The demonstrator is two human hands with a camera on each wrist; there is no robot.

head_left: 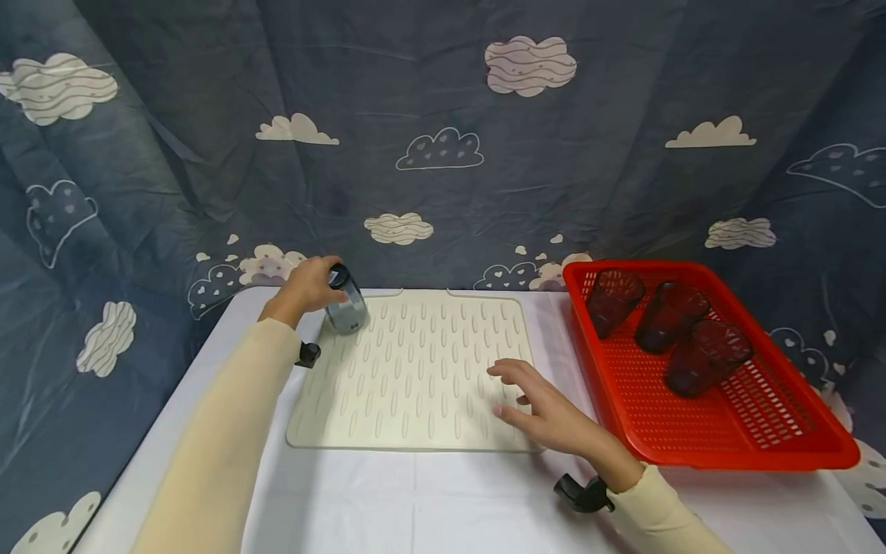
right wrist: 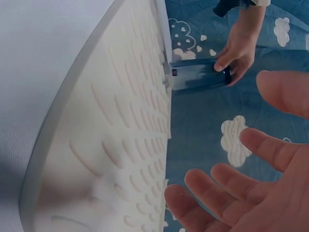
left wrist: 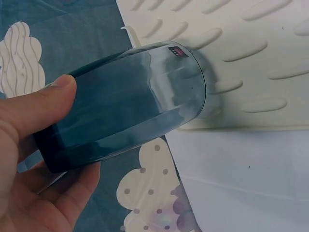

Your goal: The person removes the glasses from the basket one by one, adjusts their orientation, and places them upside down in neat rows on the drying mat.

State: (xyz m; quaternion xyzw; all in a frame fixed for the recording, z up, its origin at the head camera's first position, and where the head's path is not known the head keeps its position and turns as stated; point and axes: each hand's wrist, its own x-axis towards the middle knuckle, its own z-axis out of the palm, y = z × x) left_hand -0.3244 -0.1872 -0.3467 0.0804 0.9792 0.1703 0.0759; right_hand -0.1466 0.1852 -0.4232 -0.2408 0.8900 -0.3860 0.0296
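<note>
Blue glass point(head_left: 348, 309) at mat's point(head_left: 415, 369) 10 o'clock corner, rim dn, tilted, long axis approx. 11-to-5; lies 4 o'clock of L grip point(head_left: 304, 290) (nearer), thumb & fingers pinching base end. R grip point(head_left: 552, 415) loosely spread, holding nothing, well apart.

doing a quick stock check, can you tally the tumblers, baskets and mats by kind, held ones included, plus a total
Tumblers: 4 (1 in the left hand, 3 in the red basket)
Baskets: 1 (red)
Mats: 1 (cream ridged mat)
Total: 6
</note>
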